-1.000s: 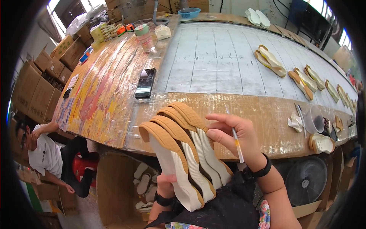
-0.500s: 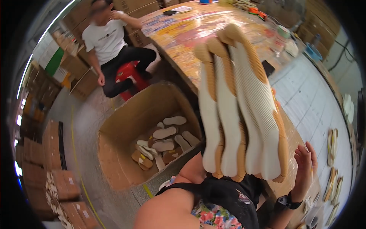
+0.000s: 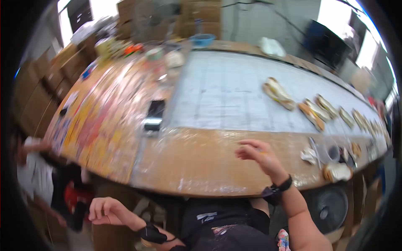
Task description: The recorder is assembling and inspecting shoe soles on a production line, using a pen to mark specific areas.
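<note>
The right hand (image 3: 256,155) hovers over the near edge of the table (image 3: 197,163), fingers loosely curled; it seems to pinch something thin and yellowish, though blur makes this hard to tell. The left hand (image 3: 104,210) hangs below the table's near edge, to the left, open with fingers spread and holding nothing. A phone (image 3: 155,114) lies on the table beyond the right hand, and soles (image 3: 293,100) sit in a row toward the table's far right (paired, tan and pale). A small cup (image 3: 331,152) and rags stand at the table's right edge, near the right hand. Judging from the blur, a quick sweep of the right arm could knock the cup over.
</note>
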Tool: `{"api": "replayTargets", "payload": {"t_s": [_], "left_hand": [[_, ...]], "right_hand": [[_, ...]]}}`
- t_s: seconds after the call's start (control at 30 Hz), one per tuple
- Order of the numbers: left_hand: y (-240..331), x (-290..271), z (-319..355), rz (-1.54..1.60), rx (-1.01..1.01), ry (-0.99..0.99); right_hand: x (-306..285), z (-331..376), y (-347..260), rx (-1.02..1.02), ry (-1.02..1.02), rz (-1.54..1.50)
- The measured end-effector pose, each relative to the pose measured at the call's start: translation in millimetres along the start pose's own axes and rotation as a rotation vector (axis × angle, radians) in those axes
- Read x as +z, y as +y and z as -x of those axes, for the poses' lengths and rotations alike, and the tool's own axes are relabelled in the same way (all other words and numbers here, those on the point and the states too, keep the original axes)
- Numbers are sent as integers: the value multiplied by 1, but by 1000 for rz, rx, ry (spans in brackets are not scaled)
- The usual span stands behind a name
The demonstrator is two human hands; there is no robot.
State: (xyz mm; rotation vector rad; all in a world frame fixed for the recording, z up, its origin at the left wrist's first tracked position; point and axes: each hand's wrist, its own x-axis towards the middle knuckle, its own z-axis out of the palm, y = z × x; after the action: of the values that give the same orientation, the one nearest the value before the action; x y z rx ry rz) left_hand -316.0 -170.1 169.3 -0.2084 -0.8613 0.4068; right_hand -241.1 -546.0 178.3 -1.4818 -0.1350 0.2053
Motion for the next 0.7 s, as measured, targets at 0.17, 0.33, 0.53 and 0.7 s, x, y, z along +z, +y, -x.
{"api": "replayTargets", "payload": {"t_s": [0.17,0.33,0.53,0.7], "left_hand": [[-54,-72,42,-570,-401,404],[-108,-118,103,-1398,-831,264],[-133,-113,113,-2068,-868,-240],[-137,-99,101,-2071,-995,-131]], "right_hand": [[-36,-3,45,179,-22,-124],[-104,-35,51,221,127,-95],[-282,-140,97,-12,928,445],[-318,-196,99,-48,1243,868]]}}
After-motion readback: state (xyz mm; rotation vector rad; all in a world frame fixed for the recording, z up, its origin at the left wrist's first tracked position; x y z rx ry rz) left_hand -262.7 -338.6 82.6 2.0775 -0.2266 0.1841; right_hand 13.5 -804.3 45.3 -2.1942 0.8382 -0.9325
